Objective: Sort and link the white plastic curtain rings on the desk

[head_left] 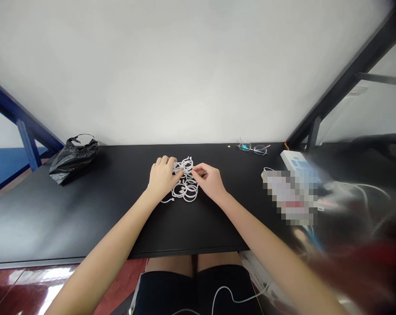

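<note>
A loose heap of thin white rings (189, 192) lies on the black table; several have small tabs at their ends, and they overlap one another. My left hand (163, 177) is at the left side of the heap, palm down, its fingers curled over and its thumb against the rings. From the right, my right hand (209, 179) pinches the edge of one white ring between thumb and index finger. The fingertips of the left hand are partly hidden behind the hand. Below the left wrist, one white strip (168, 201) lies apart from the heap.
A black plastic bag (75, 158) stands at the back left of the table (119, 210). Glasses (253, 148) rest near the wall at the back right. A white and blue box (294, 161), a pixelated object (290, 197) and blurred cables lie to the right.
</note>
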`<state>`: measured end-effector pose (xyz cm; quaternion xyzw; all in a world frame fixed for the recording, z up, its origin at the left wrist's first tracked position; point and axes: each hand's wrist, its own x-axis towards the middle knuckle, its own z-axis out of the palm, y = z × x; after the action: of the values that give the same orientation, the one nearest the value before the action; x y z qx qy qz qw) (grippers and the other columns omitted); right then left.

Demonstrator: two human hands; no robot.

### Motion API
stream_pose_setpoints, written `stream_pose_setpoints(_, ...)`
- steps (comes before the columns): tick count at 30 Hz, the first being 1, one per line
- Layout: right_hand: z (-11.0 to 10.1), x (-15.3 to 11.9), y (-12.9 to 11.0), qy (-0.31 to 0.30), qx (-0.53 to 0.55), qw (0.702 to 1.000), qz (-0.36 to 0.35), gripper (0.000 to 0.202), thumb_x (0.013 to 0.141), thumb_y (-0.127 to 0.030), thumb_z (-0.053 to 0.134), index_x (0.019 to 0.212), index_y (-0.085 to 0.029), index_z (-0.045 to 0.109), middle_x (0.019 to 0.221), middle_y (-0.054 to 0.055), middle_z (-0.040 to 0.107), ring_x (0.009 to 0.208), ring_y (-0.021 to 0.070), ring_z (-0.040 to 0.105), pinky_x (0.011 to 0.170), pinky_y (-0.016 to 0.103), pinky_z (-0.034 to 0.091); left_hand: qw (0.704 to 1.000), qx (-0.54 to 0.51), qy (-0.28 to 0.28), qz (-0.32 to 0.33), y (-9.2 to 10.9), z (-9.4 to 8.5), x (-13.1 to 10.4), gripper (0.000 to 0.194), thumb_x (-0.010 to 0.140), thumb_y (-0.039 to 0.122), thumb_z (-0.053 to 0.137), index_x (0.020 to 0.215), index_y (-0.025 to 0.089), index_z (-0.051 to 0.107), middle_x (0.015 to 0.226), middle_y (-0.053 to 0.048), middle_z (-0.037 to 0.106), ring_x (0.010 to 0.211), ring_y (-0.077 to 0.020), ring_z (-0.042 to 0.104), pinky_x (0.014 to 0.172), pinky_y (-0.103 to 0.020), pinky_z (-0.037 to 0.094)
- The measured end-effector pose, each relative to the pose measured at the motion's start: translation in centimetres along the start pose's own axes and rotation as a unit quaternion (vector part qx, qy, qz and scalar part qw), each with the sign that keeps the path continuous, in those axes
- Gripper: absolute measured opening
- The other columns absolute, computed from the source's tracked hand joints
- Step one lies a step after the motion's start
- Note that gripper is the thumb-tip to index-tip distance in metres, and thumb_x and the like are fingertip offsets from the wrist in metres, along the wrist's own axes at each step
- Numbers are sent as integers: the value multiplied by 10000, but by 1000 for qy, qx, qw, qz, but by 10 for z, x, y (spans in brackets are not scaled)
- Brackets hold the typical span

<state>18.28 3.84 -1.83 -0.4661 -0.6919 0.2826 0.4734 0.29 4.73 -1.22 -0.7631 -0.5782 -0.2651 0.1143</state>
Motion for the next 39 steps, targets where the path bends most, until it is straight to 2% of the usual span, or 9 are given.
stream_pose_setpoints(9,-2,0,3,24,-51,998,-16,87,816,-238,575,775,-216,648,770,14,696,692,159,653,567,249,476,1000,9,-21,-6,-2,3,0,198,878,358,544,987,199,590,928,-111,625,885,-294,571,716,-388,451)
stream_pose_setpoints(19,0,-1,6,-13,-63,998,-10,68,807,-224,579,767,-213,632,803,13,701,694,152,642,599,252,480,999,0,-36,-11,-1,2,-1,212,896,365,528,1007,194,588,953,-119,617,900,-296,577,733,-386,453)
stream_pose_setpoints(29,0,-2,4,-34,-65,997,3,82,816,-225,579,756,-206,631,705,-4,677,603,129,611,621,251,485,992,20,-119,-38,2,-7,2,297,936,377,459,1111,167,576,1071,-110,624,996,-284,613,813,-386,461)
stream_pose_setpoints(39,0,0,7,-12,-39,999,-18,83,826,-232,571,777,-199,629,680,4,662,585,133,612,611,250,492,993,20,-112,-42,2,-9,3,284,932,369,462,1094,169,583,1055,-106,639,998,-282,616,825,-391,453)
